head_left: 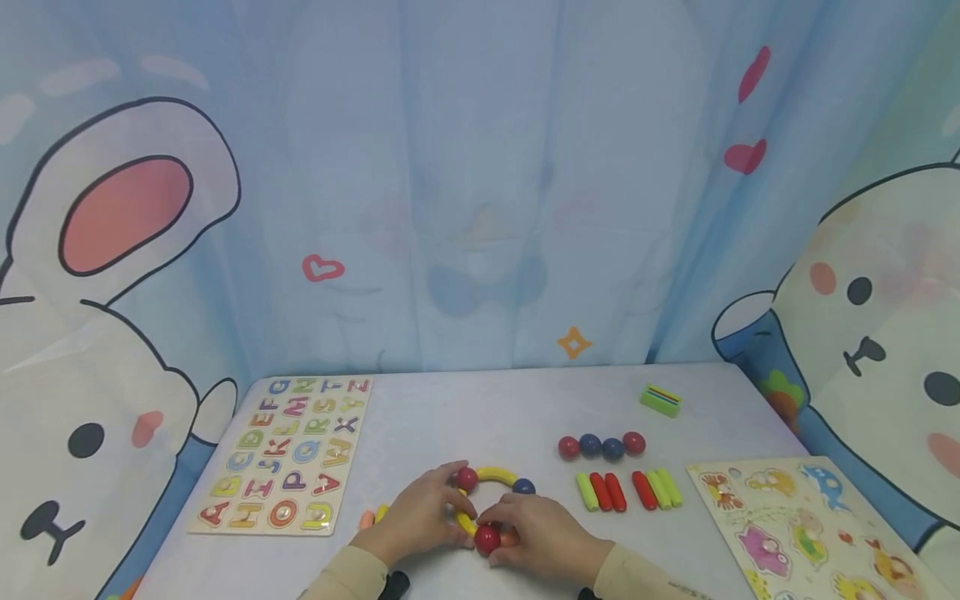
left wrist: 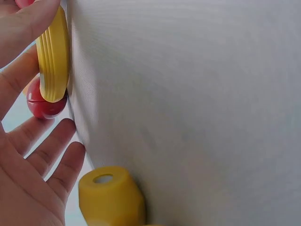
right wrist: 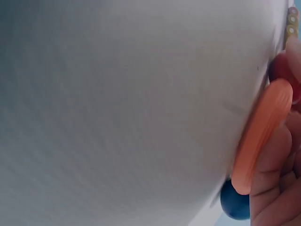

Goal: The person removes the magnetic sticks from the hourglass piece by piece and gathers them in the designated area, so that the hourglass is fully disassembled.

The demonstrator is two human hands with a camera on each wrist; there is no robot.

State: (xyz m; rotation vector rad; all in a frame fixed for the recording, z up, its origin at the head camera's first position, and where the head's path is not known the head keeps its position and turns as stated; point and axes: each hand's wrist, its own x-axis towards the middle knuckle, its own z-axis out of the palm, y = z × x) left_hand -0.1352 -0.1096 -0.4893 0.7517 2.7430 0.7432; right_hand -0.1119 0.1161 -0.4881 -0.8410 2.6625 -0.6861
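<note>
A ring of wooden balls and curved pieces lies before me: a red ball (head_left: 467,479), a yellow curved piece (head_left: 496,474), a blue ball (head_left: 524,486), and a nearer red ball (head_left: 487,540). My left hand (head_left: 420,518) pinches a second yellow curved piece (left wrist: 54,56) between thumb and index finger, its other fingers spread. On the near side, my right hand (head_left: 551,537) grips the nearer red ball with an orange curved piece (right wrist: 263,134) beside it. Fingers partly hide that joint. Another blue ball (right wrist: 235,201) shows past the orange piece's far end in the right wrist view.
Loose yellow (left wrist: 112,200) and orange (head_left: 367,520) pieces lie beside my left hand. An alphabet board (head_left: 348,433) is left, an animal puzzle (head_left: 723,533) right. Red and blue balls (head_left: 590,446), red and lime sticks (head_left: 612,492) and a green block (head_left: 660,402) stand beyond my right hand.
</note>
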